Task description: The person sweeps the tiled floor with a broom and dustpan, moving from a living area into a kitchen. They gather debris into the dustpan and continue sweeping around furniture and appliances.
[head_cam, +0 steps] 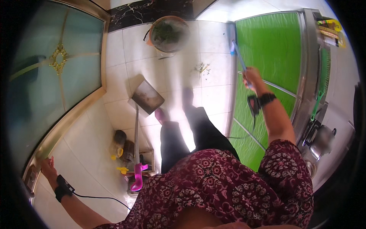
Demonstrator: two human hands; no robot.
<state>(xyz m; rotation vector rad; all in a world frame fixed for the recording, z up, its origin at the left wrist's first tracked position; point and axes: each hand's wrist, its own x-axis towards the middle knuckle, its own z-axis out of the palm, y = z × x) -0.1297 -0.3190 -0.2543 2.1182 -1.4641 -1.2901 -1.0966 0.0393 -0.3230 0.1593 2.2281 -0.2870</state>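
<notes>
My right hand [251, 77] is closed around the stick handle [240, 57] of a long-handled cleaning tool. Its blue-and-white head [232, 47] is blurred and sits low against the foot of the green cabinet front. My left hand [49, 171] touches the gold-coloured frame [68, 137] of a frosted glass door, fingers partly curled; whether it grips the edge is unclear. A scatter of green stems and bits [202, 68] lies on the floor tiles. Before my feet stands a dustpan [148, 96], with a long grey handle and pink grip [137, 177].
A round bin [168, 34] with an orange rim holds greens near the dark marble sill [148, 13]. Bottles [125, 151] stand at lower left. Green cabinet doors [268, 48] line the right side; a green brush [321, 83] and metal pot [323, 141] are on the counter.
</notes>
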